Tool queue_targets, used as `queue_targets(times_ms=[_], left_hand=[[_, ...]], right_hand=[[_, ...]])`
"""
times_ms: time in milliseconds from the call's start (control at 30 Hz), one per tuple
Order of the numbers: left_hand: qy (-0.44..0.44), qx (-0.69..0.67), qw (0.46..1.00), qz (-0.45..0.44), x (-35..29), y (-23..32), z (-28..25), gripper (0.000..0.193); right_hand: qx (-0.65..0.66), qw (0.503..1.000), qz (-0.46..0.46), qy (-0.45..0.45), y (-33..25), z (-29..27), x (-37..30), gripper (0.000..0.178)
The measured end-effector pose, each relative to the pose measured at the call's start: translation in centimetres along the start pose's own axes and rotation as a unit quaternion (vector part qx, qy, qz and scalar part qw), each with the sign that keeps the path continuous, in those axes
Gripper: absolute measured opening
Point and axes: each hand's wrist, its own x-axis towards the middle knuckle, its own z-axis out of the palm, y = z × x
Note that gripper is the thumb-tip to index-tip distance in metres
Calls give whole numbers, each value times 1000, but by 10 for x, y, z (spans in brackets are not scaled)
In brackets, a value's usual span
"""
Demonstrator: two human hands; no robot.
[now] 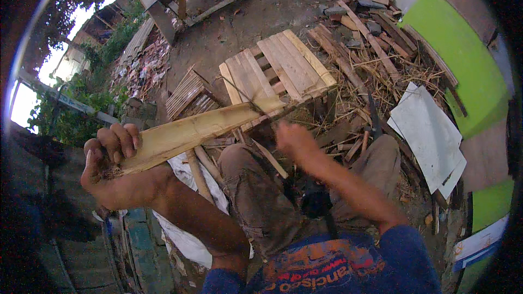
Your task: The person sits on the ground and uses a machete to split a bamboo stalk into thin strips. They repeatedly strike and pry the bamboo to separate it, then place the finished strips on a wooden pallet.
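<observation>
At the near side of the slatted surface [294, 71], the far end of the pale board [190, 133] is reached; its near end is clasped by the left hand's [102, 184] fingers. What is gripped by the blurred right hand [294, 140] cannot be told. Steadiness seems best kept.

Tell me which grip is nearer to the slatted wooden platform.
Right. The right grip, blurred, is just below the near edge of the slatted wooden platform in view; the left grip is farther off, lower left, around the pale plank's end.
</observation>
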Motion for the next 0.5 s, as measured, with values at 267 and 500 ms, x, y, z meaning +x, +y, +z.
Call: queue_targets(times_ms=[267, 500], left_hand=[[23, 16, 1000, -3, 7, -1, -1, 19], [30, 22, 999, 11, 9, -1, -2, 20]], right_hand=[[98, 986, -82, 107, -6, 6, -5, 15], [56, 991, -80, 92, -17, 8, -1, 23]])
